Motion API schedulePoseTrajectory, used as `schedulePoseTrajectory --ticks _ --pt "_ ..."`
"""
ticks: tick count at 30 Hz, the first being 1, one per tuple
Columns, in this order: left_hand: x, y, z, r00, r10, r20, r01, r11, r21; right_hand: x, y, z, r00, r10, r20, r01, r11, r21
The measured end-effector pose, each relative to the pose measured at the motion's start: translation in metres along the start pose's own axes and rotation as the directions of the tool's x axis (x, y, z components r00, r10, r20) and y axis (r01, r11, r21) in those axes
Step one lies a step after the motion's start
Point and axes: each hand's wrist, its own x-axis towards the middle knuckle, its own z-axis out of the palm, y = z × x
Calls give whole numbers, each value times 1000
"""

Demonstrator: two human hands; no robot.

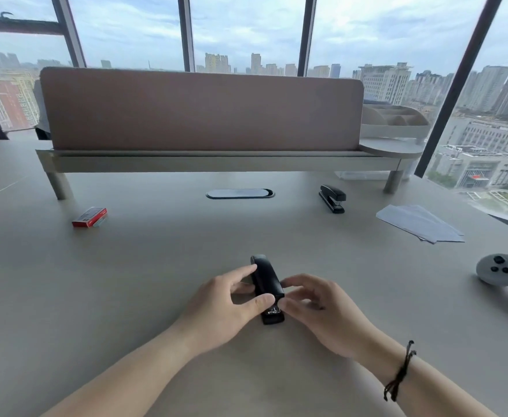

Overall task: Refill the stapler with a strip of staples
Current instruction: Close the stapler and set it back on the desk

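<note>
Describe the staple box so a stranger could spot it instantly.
Start at the long shelf across the back of the desk and find its left leg. Just in front of that leg lies the staple box, small and flat. It is the only red thing there.

— How was the light?
— Soft, overcast daylight came through the tall dark-framed windows (246,31), leaving faint shadows on the pale grey desk (156,251).
— And sharpness?
— Slightly soft overall; the frames bowed at the picture's edges, and the black cord bracelet (399,373) was blurred.

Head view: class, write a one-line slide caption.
Both hands grip a closed black stapler on the desk; staple box lies unopened.
</note>
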Motion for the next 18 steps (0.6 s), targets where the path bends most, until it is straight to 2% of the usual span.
schedulePoseTrajectory --ticks 13,18 --pt "172 29 65 992 -25 -125 32 998 50 131 60 -61 944 132 -303 -115 991 73" --pt "221 46 85 976 -35 -215 71 984 163 177 75 -71 894 184 -408 -156 983 99"
